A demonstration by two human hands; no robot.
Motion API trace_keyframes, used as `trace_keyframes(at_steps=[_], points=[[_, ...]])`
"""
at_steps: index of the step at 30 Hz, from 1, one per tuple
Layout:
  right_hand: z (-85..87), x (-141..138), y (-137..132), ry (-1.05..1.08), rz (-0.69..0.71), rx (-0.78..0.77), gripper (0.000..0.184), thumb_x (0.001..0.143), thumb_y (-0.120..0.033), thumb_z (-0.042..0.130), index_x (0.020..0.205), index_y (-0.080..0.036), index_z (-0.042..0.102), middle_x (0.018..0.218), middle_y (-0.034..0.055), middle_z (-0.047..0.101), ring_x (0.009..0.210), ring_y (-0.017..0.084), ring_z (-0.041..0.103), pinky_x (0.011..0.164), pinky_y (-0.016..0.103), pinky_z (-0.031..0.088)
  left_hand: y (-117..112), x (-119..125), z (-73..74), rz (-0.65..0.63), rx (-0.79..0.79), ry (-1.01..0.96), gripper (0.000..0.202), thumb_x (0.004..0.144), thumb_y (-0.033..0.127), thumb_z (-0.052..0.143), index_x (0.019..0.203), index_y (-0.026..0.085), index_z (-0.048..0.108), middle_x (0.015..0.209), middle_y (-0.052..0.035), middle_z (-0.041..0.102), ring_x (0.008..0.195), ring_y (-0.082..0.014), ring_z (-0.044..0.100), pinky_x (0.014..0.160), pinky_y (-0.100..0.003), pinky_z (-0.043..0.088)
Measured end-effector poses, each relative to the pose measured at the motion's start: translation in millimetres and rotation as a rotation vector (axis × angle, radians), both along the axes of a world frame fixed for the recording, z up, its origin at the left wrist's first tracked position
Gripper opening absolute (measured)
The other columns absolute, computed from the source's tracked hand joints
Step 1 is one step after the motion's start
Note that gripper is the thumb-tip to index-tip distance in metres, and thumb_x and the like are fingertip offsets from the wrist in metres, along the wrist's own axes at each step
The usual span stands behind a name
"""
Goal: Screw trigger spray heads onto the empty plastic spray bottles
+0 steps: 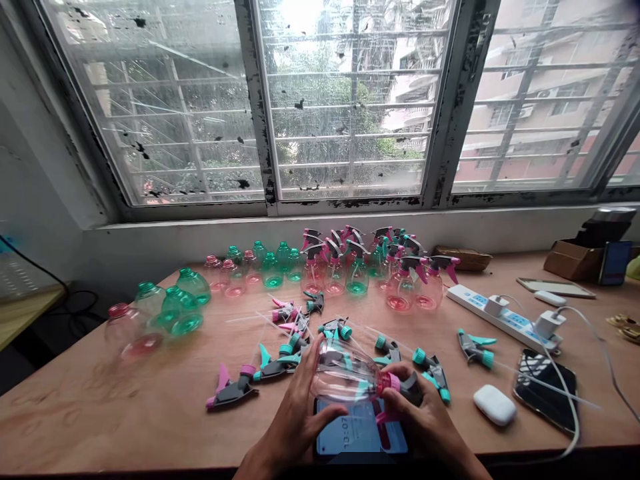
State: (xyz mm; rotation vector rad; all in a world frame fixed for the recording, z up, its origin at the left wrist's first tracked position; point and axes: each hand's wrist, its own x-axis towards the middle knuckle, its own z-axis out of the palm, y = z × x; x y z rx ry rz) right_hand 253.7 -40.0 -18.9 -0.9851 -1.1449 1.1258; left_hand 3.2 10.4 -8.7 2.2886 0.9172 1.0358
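Observation:
A clear pink spray bottle (345, 373) lies tilted on its side in the air between my hands, above a phone (360, 437) with a lit screen. My left hand (300, 400) wraps round the bottle's base end. At the neck, my right hand (417, 403) grips the pink collar and the grey-and-pink trigger sprayer (393, 383), which sits on the bottle's mouth. Whether the collar is fully tightened I cannot tell. Around my hands lie loose trigger sprayers with thin tubes, among them a pink-and-grey one (233, 389) on the left and a teal-and-grey one (434, 373) on the right.
Bottles without sprayers, pink (133, 333) and green (183, 311), stand at the left and back. Bottles with sprayers (357, 277) cluster by the window wall. On the right are a power strip (480, 301) with cables, a white earbud case (494, 405) and a dark phone (545, 393).

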Motion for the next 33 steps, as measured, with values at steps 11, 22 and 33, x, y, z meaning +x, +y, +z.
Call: trace_keyframes(at_steps=[11, 22, 33], points=[[-6.2, 2.0, 1.4, 0.003, 0.034, -0.006, 0.033, 0.08, -0.042, 0.08, 0.097, -0.019, 0.065, 0.076, -0.0009, 0.062, 0.066, 0.017, 0.06, 0.06, 0.028, 0.053, -1.9, -0.1, 2.7, -0.006, -0.012, -0.025, 0.1, 0.085, 0.057, 0.066, 0.158, 0.035, 0.001, 0.165, -0.0122, 0.022, 0.151, -0.0364, 0.019, 0.12, -0.059, 0.022], [-5.4, 1.6, 1.7, 0.039, 0.003, -0.003, 0.034, 0.079, -0.044, 0.08, 0.095, -0.019, 0.064, 0.069, -0.0026, 0.06, 0.06, 0.015, 0.058, 0.055, 0.026, 0.051, -1.8, -0.1, 0.7, -0.023, -0.008, -0.027, 0.098, 0.087, 0.052, 0.068, 0.158, 0.031, 0.005, 0.165, -0.0136, 0.019, 0.15, -0.0373, 0.023, 0.12, -0.058, 0.025], [-2.8, 2.3, 1.3, 0.056, -0.033, -0.018, 0.034, 0.081, -0.045, 0.078, 0.098, -0.019, 0.064, 0.069, -0.002, 0.064, 0.059, 0.015, 0.058, 0.055, 0.024, 0.049, -3.9, 1.8, 2.9, -0.047, -0.056, -0.049, 0.085, 0.095, 0.043, 0.059, 0.157, 0.037, 0.002, 0.166, -0.0106, 0.017, 0.146, -0.0332, 0.035, 0.118, -0.053, 0.032]])
